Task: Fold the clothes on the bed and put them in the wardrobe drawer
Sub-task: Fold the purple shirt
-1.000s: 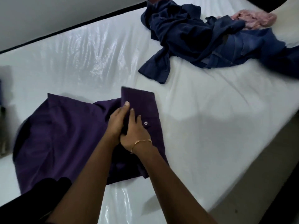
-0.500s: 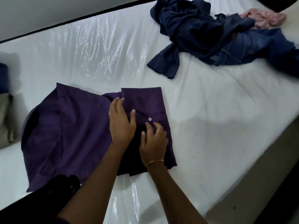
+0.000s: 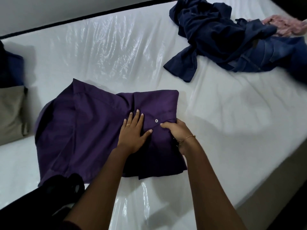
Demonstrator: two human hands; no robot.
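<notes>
A purple shirt (image 3: 86,130) lies partly folded on the white plastic-covered bed (image 3: 116,47), with a white button showing near its right edge. My left hand (image 3: 133,132) presses flat on the shirt's middle, fingers straight. Just to its right, my right hand (image 3: 177,132) grips the folded right edge of the shirt, fingers curled under the cloth. A heap of dark blue clothes (image 3: 216,35) lies unfolded at the far right of the bed, with a pink garment (image 3: 285,25) behind it.
A beige and blue pillow (image 3: 11,103) sits at the left edge of the bed. A black cloth (image 3: 54,191) lies at the lower left, over the shirt's near corner. The bed's right edge drops to the floor (image 3: 282,196).
My right hand has slid right, from the shirt's middle to its right edge, and curled round the fold. My left hand has flattened out on the cloth. The view has shifted a little.
</notes>
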